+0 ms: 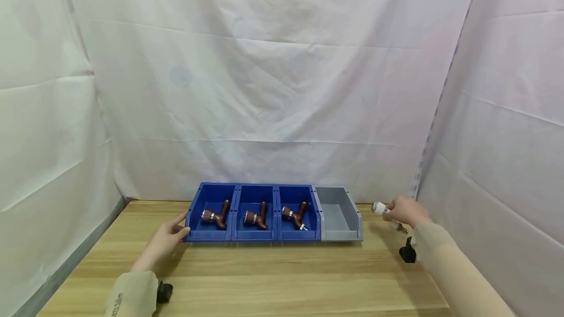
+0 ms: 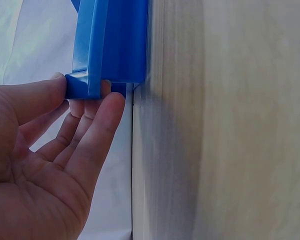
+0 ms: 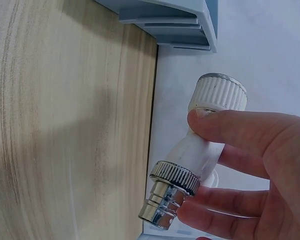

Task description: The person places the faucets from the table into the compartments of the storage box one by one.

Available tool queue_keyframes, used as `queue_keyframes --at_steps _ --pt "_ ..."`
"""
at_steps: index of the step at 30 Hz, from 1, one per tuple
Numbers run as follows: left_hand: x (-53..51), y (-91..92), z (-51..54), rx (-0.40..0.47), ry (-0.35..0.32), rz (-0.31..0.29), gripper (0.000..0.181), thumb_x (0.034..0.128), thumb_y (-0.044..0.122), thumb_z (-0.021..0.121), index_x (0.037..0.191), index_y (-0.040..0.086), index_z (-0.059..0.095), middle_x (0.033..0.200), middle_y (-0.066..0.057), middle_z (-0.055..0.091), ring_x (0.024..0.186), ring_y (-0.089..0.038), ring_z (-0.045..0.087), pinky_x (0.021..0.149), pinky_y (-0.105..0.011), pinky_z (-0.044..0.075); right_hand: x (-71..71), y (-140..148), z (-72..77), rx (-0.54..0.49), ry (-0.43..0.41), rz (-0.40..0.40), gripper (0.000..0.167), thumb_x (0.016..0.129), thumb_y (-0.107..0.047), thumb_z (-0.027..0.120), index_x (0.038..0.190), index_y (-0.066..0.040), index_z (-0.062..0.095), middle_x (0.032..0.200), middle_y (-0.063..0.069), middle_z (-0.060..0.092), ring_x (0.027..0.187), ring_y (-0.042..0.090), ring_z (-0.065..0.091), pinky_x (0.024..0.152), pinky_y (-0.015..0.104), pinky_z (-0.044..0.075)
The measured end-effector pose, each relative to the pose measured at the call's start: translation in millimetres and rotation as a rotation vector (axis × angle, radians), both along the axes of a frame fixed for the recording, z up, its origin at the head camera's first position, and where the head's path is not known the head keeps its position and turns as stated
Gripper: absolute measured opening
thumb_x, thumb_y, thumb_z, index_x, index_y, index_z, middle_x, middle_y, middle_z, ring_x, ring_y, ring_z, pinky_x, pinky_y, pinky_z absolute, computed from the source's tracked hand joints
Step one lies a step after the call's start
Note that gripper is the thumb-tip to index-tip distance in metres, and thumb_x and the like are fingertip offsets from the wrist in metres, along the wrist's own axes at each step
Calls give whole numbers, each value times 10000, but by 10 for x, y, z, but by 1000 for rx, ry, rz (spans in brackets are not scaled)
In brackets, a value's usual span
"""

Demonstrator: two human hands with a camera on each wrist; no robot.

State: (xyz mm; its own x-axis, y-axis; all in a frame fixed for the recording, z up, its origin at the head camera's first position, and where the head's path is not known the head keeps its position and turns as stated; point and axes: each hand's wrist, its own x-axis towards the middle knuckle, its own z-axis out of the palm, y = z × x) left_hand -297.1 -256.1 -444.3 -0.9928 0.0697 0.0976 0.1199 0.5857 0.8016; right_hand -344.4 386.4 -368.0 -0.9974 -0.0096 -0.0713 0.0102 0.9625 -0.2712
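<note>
My right hand [image 1: 407, 211] holds a white tap [image 3: 192, 152] to the right of the bins, above the wooden table. The tap has a ribbed white knob and a chrome threaded end; thumb and fingers pinch its body. My left hand [image 1: 164, 239] grips the left front edge of the leftmost blue bin [image 2: 90, 55], thumb on one side and fingertips on the other. Three blue bins in a row each hold a brown tap: left [image 1: 216, 215], middle [image 1: 257, 218] and right [image 1: 296, 214]. A grey bin [image 1: 341, 235] stands at the row's right end.
The wooden table [image 1: 273, 278] stretches in front of the bins. White cloth [image 1: 264, 87] hangs behind them and at both sides. A black camera mount shows at each wrist.
</note>
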Motion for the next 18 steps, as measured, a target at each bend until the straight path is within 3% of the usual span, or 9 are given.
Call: queue_keyframes --at_steps 5,11,18 --pt "-6 4 8 7 -8 6 587 997 142 551 1491 -42 292 1018 -200 630 819 -259 641 690 -379 541 -8 -23 39 5 6 4 347 827 -314 726 1052 -49 732 1127 208 657 834 279 617 642 487 474" --pt "-6 -5 -23 11 -1 12 584 990 120 557 1484 -55 297 1007 -187 635 824 -250 633 694 -381 540 5 -26 50 4 17 15 255 809 -297 747 950 -86 753 1160 217 647 818 254 622 627 464 479" --pt "3 -1 -24 38 -20 9 587 992 121 549 1492 -44 289 1016 -204 622 806 -258 649 698 -374 544 26 1 46 3 17 20 305 803 -297 754 989 -55 750 1177 222 641 837 263 627 645 457 484"
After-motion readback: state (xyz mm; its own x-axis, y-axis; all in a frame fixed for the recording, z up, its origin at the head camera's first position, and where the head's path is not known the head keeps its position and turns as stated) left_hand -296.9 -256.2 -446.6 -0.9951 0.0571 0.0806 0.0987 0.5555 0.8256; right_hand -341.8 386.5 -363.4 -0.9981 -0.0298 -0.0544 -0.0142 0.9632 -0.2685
